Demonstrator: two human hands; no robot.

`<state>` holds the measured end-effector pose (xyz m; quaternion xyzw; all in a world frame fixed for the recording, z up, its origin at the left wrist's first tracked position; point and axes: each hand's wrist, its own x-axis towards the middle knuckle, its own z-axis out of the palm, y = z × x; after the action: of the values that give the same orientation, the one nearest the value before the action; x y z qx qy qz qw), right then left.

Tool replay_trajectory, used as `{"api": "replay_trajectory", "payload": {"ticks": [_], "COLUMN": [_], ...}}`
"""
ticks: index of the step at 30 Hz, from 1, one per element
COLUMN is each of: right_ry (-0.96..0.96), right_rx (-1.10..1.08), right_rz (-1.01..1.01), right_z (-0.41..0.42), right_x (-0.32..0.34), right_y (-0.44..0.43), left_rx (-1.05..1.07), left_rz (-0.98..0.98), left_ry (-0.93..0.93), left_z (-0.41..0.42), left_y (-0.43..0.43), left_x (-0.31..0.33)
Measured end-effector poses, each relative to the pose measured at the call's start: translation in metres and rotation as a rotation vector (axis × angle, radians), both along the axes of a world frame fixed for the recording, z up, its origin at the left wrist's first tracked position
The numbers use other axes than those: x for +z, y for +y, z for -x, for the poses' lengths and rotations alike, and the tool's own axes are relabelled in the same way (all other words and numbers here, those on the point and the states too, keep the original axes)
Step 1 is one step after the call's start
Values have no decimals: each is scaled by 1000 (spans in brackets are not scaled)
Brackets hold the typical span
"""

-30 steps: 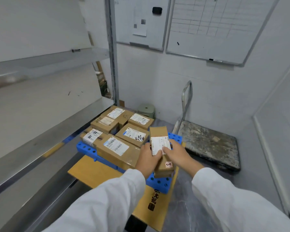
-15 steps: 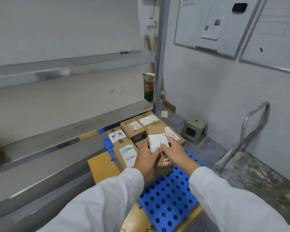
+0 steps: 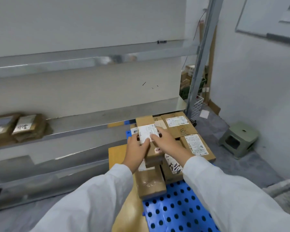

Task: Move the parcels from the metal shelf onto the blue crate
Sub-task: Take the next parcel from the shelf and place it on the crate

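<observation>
Both hands, left (image 3: 137, 149) and right (image 3: 166, 143), are clasped around a parcel (image 3: 148, 131) above packed boxes (image 3: 177, 126); open room is left at the blue crate's (image 3: 177, 208) near edge.

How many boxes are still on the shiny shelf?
2 show: one parcel at the metal shelf's far left edge, another parcel right beside it. More may hide beyond the picture's edge.
</observation>
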<state>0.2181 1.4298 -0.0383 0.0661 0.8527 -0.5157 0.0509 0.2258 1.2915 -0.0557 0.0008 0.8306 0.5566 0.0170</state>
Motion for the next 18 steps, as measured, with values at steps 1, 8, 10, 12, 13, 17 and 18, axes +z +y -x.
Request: {"api": "replay_trajectory", "payload": {"ticks": [1,8,10,12,13,17,18], "right_ry": [6,18,10,1,-8,-43,-49], "right_rx": [6,30,53,68,72,82,86], "right_rz": [-5,-10,-31,-48,-38,-19,-10], "right_z": [14,107,132,157,167,190,194], "right_x": [3,12,10,3,-2,-28,-34], "right_y": [-3,-18,-22,-28,-32,-42,-43], "left_rx": [4,69,87,104,114,131,131], "left_rz": [2,-39,-50,-65,-73,-75,-71], "left_ry": [13,14,11,-3,-15,-58,-71], "left_z": [12,102,125,148,157,181,185], "left_y": [-2,-13,-16,-21,-24,-33,-35], "left_x": [2,2,-5,-13,-19,-43,-49]}}
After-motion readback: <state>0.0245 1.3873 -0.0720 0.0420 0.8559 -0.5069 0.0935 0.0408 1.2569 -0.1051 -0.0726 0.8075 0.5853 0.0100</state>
